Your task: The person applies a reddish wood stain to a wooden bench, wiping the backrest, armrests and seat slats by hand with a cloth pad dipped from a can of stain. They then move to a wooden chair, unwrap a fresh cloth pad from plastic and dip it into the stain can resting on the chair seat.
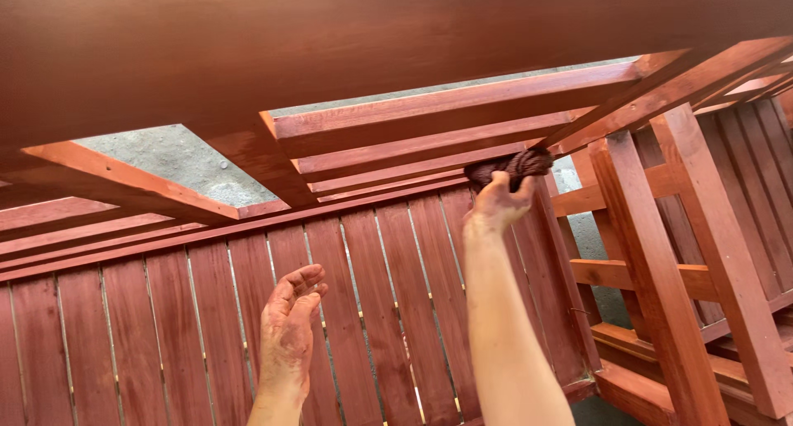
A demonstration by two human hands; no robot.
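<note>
your right hand (498,201) grips a dark, stain-soaked rag (508,167).
it's bunched against a red-brown slat (413,166); your left hand (289,323) hangs open, empty.

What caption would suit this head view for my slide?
Right hand presses a dark stained rag against red-brown wooden slats, while the stain-smeared left hand hovers open before a slatted panel.

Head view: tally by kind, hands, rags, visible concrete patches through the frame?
Hands: 2, left hand empty, right hand gripping the rag
Stain-soaked rag: 1
Concrete patches: 2, seen through the red-stained wooden frame
Total: 5
</note>
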